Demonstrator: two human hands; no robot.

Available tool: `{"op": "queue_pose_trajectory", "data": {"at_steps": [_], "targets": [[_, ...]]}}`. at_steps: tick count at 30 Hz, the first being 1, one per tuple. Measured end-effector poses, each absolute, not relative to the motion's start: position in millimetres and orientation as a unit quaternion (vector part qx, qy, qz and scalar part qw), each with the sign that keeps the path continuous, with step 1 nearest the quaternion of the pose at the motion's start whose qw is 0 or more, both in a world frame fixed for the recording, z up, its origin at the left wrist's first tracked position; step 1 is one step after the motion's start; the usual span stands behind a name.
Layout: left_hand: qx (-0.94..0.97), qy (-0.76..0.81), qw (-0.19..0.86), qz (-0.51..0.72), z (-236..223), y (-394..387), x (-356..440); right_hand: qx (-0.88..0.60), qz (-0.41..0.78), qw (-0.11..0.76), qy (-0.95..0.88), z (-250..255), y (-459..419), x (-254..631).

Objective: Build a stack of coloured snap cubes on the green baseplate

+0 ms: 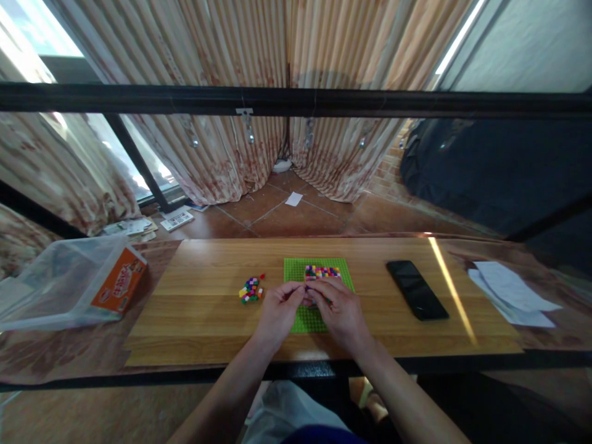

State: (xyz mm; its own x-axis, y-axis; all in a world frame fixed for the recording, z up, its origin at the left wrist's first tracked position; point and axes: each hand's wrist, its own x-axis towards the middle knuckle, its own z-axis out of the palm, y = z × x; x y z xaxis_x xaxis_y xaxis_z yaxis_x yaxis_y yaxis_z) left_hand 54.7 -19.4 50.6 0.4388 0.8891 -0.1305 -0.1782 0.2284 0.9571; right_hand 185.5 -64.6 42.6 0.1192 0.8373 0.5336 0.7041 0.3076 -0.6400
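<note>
A green studded baseplate lies on the wooden board. On it stands a block of small multicoloured building bricks, partly covered by my fingers. My left hand is over the plate's left side, thumb and index finger pinched together at the block's left edge. From the right, my right hand reaches over the block, its fingertips pinched against those of the left. Whatever lies between the fingertips is too small and hidden to make out. Left of the plate is a loose pile of coloured bricks.
A black phone lies right of the plate on the wooden board. White papers are at far right. A clear plastic bin with an orange label stands at left. A black metal bar crosses beyond the table.
</note>
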Motion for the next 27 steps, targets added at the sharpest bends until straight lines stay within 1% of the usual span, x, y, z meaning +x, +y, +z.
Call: {"op": "queue_pose_trajectory", "data": {"at_steps": [3, 5, 9, 12, 15, 18, 21, 27], "targets": [[0.521, 0.376, 0.667, 0.377, 37.3, -15.9, 53.1, -0.611, 0.086, 0.470, -0.632, 35.4, -58.8, 196.8], [0.567, 0.400, 0.611, 0.381, 31.5, -11.1, 46.3, -0.640, 0.079, 0.460, -0.610, 31.9, -50.7, 207.2], [0.666, 0.500, 0.419, 0.362, 30.4, 7.6, 20.5, -0.685, 0.054, 0.406, -0.603, 26.9, -30.2, 226.1], [0.717, 0.571, 0.272, 0.293, 29.8, 27.5, 2.7, -0.698, 0.065, 0.365, -0.613, 23.1, -17.9, 232.8], [0.769, 0.572, 0.174, 0.227, 25.1, 44.2, -4.8, -0.694, 0.088, 0.346, -0.625, 19.4, -11.6, 234.5], [0.810, 0.552, 0.117, 0.159, 21.1, 51.4, -3.0, -0.686, 0.106, 0.335, -0.637, 18.3, -9.4, 234.8], [0.819, 0.558, 0.085, 0.104, 20.1, 52.4, 1.8, -0.681, 0.125, 0.331, -0.642, 21.1, -8.0, 235.5], [0.822, 0.559, 0.066, 0.089, 15.8, 56.6, 1.4, -0.665, 0.197, 0.318, -0.647, 27.1, -3.8, 240.4]]}}
